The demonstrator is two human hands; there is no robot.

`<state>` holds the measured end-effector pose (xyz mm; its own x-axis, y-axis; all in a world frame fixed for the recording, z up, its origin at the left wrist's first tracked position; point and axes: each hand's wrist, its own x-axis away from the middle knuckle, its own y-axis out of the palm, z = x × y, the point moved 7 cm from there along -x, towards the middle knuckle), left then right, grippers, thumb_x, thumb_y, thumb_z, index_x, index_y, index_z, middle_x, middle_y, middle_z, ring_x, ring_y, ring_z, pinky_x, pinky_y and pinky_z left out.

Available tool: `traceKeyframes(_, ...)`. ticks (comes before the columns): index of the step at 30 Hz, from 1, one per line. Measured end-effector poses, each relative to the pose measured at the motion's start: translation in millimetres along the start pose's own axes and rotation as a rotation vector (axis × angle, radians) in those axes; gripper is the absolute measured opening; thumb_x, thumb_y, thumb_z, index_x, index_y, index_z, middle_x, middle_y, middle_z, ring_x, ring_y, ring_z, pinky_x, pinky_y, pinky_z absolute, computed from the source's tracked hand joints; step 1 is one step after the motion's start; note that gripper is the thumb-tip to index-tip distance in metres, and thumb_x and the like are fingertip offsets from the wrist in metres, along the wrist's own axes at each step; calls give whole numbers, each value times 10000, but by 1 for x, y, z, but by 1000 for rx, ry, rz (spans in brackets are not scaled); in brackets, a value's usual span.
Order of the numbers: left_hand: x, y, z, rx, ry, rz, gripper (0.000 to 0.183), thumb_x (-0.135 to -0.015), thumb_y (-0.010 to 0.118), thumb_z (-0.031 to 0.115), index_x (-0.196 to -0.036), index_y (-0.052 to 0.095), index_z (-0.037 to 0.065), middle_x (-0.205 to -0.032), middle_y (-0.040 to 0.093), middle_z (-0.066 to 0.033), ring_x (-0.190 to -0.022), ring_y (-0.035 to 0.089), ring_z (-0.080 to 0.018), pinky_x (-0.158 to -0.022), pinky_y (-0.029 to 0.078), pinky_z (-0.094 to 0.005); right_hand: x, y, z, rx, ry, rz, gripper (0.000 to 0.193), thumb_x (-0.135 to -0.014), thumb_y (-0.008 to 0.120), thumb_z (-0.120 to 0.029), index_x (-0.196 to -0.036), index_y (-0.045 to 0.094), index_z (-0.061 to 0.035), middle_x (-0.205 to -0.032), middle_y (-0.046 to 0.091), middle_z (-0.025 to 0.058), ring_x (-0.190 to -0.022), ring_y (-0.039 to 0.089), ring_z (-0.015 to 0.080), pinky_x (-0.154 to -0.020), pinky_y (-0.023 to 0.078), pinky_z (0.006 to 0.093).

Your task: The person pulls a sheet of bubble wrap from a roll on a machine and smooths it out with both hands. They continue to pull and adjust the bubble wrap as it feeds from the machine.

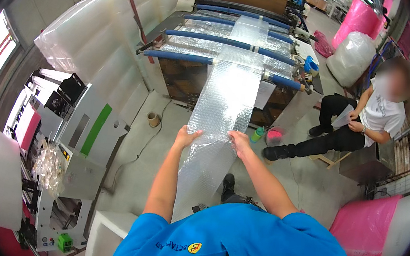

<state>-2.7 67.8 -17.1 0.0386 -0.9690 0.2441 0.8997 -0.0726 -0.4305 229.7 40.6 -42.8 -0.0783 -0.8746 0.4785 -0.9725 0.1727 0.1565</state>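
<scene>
A long strip of clear bubble wrap [224,97] runs from the blue-rollered machine [183,56] toward me and hangs down past my hands to the floor area. On its left edge, my left hand [186,137] grips the film, thumb on top and pointing inward. The opposite edge is pinched in my right hand [239,142], its thumb also on the upper face. Between the two hands the wrap is creased crosswise. The fingers beneath the film are mostly hidden.
At right a person [381,110] in a white shirt sits holding a small sheet. A green bottle [258,134] and a cardboard core [153,118] stand on the floor. A grey machine [78,149] is at left; large wrapped rolls [92,29] rise behind it. Pink rolls [363,227] lie right.
</scene>
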Motion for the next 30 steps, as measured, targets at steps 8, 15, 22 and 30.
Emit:
traceKeyframes(8,-17,21,-44,-127,-80,-37,475,-657,645,374,-879,548,-35,-758,594,-135,-648,574,-184,-612,455,-304,-5,-5,19,248,-15,-40,254,-683,651,-297,-732,595,-54,-655,530,-22,-521,398,61,-477,330,218)
traceKeyframes(15,-44,58,-114,-53,-290,-106,521,-673,609,425,-897,542,-40,-756,588,-139,-626,570,-208,-570,457,-323,-44,-23,58,457,-45,22,256,-680,647,-284,-647,595,-35,-579,522,-14,-552,429,68,-515,356,240)
traceKeyframes(22,-88,83,-138,-93,-288,-70,562,-684,585,446,-997,523,-17,-938,571,-164,-911,536,-258,-777,406,-334,-96,-32,54,632,-205,40,304,-681,618,-333,-649,594,-32,-539,520,33,-524,464,101,-518,377,260)
traceKeyframes(30,-170,72,-67,-71,-208,-75,597,-619,663,409,-999,509,-24,-991,539,-192,-917,529,-276,-782,411,-350,-167,-30,-22,521,-308,-22,293,-694,613,-312,-670,583,-21,-585,532,30,-541,461,106,-517,380,268)
